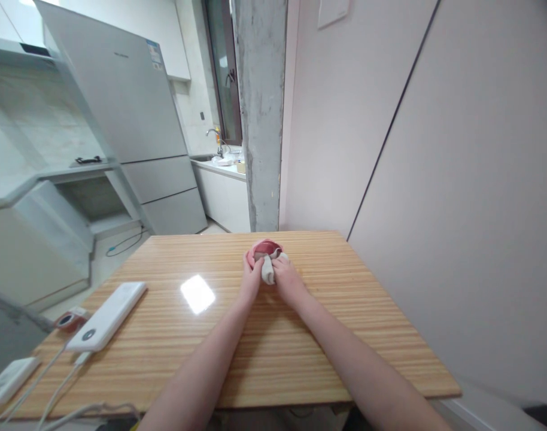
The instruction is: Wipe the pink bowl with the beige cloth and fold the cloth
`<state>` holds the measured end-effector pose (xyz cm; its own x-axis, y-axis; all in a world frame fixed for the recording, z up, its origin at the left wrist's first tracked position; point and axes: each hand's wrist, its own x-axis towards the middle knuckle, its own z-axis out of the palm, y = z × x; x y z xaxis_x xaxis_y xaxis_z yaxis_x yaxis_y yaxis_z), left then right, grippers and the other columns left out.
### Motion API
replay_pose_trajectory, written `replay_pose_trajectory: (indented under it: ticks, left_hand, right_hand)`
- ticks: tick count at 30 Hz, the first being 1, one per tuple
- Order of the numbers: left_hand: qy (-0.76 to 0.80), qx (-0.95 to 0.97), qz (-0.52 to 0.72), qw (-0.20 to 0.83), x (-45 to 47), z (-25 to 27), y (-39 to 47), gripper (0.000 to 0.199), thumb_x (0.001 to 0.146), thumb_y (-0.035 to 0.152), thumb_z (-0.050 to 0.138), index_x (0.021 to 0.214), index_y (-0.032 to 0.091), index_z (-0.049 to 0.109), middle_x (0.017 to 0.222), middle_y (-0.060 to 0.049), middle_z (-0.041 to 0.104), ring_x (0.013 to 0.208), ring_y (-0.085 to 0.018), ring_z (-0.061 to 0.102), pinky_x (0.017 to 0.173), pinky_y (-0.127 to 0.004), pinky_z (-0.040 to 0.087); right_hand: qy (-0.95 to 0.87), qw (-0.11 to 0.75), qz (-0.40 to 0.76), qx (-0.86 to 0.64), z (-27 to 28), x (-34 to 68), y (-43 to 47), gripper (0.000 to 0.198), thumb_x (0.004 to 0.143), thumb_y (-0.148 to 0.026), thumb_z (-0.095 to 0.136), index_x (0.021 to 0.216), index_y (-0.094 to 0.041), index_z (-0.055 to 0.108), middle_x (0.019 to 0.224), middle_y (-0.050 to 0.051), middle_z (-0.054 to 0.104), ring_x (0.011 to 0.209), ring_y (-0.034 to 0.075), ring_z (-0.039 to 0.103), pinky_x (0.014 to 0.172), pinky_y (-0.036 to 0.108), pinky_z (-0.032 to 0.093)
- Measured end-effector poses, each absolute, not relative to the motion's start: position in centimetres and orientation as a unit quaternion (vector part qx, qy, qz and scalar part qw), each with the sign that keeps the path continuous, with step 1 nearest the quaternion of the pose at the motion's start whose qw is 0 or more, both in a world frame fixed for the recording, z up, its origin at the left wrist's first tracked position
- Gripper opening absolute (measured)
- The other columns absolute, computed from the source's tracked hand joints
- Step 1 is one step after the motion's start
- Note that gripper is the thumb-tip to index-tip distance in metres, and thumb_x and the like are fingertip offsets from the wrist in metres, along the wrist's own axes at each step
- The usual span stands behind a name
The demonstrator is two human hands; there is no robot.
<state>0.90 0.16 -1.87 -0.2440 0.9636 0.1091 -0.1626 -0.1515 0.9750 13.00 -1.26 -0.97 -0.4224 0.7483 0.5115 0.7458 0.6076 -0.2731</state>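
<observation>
Near the far edge of the wooden table (pixel 327 335), a small pink bowl (pixel 263 244) with a darker reddish inside is tipped toward me. My left hand (pixel 252 276) grips its left side, the thumb over the near rim. A greyish-white cloth (pixel 267 270) is pressed to the bowl's rim and partly inside it, its end hanging down between the hands. Closed on the cloth is my right hand (pixel 289 279), at the bowl's right side. The right fingertips are partly hidden by the cloth.
At the table's left lie a white power bank (pixel 114 314) with cables, a white power strip (pixel 11 380) and a reddish-brown round item (pixel 69 321). Beyond the table stand a grey pillar (pixel 263 120) and a fridge (pixel 116 90). A pale wall (pixel 457 179) borders the right.
</observation>
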Motion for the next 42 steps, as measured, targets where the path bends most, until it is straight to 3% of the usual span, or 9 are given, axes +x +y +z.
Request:
replay_pose_trajectory:
  ticks: [7, 11, 19, 22, 25, 28, 35, 40, 42]
  left_hand:
    - [0.481, 0.549, 0.555, 0.4, -2.3, 0.4, 0.3, 0.051, 0.069, 0.025, 0.068, 0.118, 0.018, 0.055, 0.116, -0.009, 0.063, 0.115, -0.023, 0.056, 0.105, -0.036, 0.037]
    - [0.471, 0.434, 0.595, 0.486, -0.2, -0.8, 0.0, 0.079, 0.072, 0.034, 0.07, 0.139, 0.018, 0.032, 0.125, -0.013, 0.058, 0.109, -0.023, 0.06, 0.095, -0.036, 0.047]
    - [0.522, 0.525, 0.538, 0.404, -2.2, -0.9, 0.7, 0.052, 0.075, 0.035, 0.066, 0.121, 0.017, 0.051, 0.116, -0.011, 0.062, 0.11, -0.025, 0.059, 0.098, -0.039, 0.044]
    - [0.49, 0.575, 0.532, 0.382, -2.3, -1.0, 0.5, 0.067, 0.069, 0.038, 0.073, 0.129, 0.02, 0.048, 0.125, -0.011, 0.059, 0.118, -0.025, 0.054, 0.105, -0.037, 0.038]
    - [0.477, 0.502, 0.576, 0.434, -0.7, -1.9, 0.4, 0.086, 0.071, 0.041, 0.072, 0.142, 0.019, 0.029, 0.132, -0.015, 0.053, 0.119, -0.024, 0.055, 0.103, -0.037, 0.04]
    - [0.464, 0.45, 0.599, 0.472, 0.2, -2.4, 0.5, 0.077, 0.077, 0.041, 0.065, 0.14, 0.017, 0.029, 0.133, -0.016, 0.053, 0.118, -0.023, 0.055, 0.101, -0.037, 0.043]
    - [0.479, 0.51, 0.585, 0.409, -2.5, -0.7, 1.1, 0.044, 0.076, 0.036, 0.065, 0.114, 0.016, 0.057, 0.123, -0.011, 0.061, 0.121, -0.024, 0.052, 0.107, -0.038, 0.036]
    - [0.452, 0.428, 0.6, 0.503, -0.3, -1.4, 0.4, 0.08, 0.075, 0.043, 0.068, 0.141, 0.021, 0.03, 0.129, -0.014, 0.057, 0.111, -0.021, 0.06, 0.093, -0.035, 0.049]
    - [0.434, 0.413, 0.606, 0.524, 0.4, -1.7, 0.2, 0.078, 0.073, 0.043, 0.069, 0.139, 0.021, 0.033, 0.124, -0.013, 0.06, 0.106, -0.02, 0.062, 0.09, -0.032, 0.051]
  right_hand:
    - [-0.888, 0.27, -0.028, -0.372, -0.9, 14.0, -0.6, 0.014, 0.088, -0.013, 0.055, 0.092, -0.018, 0.067, 0.094, 0.007, 0.064, 0.096, 0.021, 0.051, 0.083, 0.035, 0.04]
    - [-0.854, 0.296, -0.023, -0.428, -1.3, 13.5, -1.0, 0.017, 0.089, -0.014, 0.052, 0.099, -0.016, 0.066, 0.094, 0.009, 0.063, 0.094, 0.022, 0.05, 0.085, 0.037, 0.041]
    - [-0.883, 0.289, 0.011, -0.37, -2.1, 13.6, 0.0, 0.026, 0.087, -0.013, 0.054, 0.111, -0.018, 0.063, 0.105, 0.01, 0.062, 0.104, 0.021, 0.05, 0.088, 0.036, 0.044]
    - [-0.887, 0.27, -0.005, -0.375, -2.0, 13.9, 0.2, 0.022, 0.089, -0.016, 0.054, 0.107, -0.019, 0.066, 0.105, 0.01, 0.063, 0.109, 0.022, 0.048, 0.092, 0.038, 0.043]
    - [-0.868, 0.283, -0.001, -0.407, -1.8, 13.8, -0.2, 0.022, 0.09, -0.015, 0.052, 0.107, -0.017, 0.065, 0.104, 0.011, 0.064, 0.105, 0.023, 0.049, 0.092, 0.038, 0.042]
    - [-0.853, 0.303, 0.013, -0.424, -1.7, 13.4, -0.6, 0.023, 0.087, -0.01, 0.054, 0.106, -0.017, 0.065, 0.103, 0.01, 0.063, 0.097, 0.021, 0.05, 0.088, 0.035, 0.043]
    - [-0.878, 0.292, -0.002, -0.38, -0.9, 13.4, -0.8, 0.017, 0.091, -0.019, 0.052, 0.099, -0.017, 0.068, 0.097, 0.008, 0.064, 0.098, 0.02, 0.05, 0.086, 0.033, 0.043]
    - [-0.85, 0.312, 0.014, -0.424, -1.2, 13.1, -1.2, 0.024, 0.089, -0.015, 0.052, 0.108, -0.018, 0.066, 0.103, 0.01, 0.066, 0.105, 0.022, 0.051, 0.092, 0.036, 0.042]
    - [-0.832, 0.333, 0.024, -0.443, -1.5, 12.8, -1.3, 0.027, 0.087, -0.011, 0.053, 0.109, -0.018, 0.066, 0.105, 0.011, 0.066, 0.104, 0.022, 0.052, 0.093, 0.037, 0.042]
